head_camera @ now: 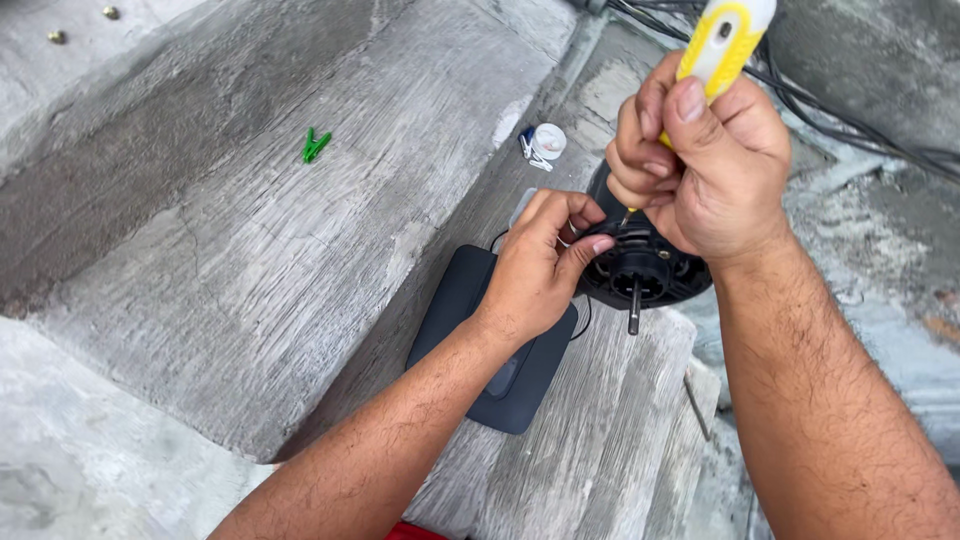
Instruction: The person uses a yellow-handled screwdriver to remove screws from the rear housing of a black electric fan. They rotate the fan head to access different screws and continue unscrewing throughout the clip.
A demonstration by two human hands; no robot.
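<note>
right hand [715,165] fisted on yellow-and-white plastic-handled screwdriver [722,40], shaft slanting down-left | round black motor housing [645,270] just below tip, centre-right | left hand [545,265] nearer, fingertips pinching its left rim

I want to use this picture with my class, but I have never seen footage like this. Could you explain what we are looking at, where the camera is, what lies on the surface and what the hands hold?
The one picture comes from a camera worn on a person's head, looking down at their own bare hands over rough grey wooden planks. The right hand grips a yellow-handled screwdriver, its tip down at a round black motor with a short shaft sticking out. The left hand pinches something small at the motor's edge. Under that hand lies a dark flat cover. Further off lie a green clip, a small white roll and black cables.
</note>
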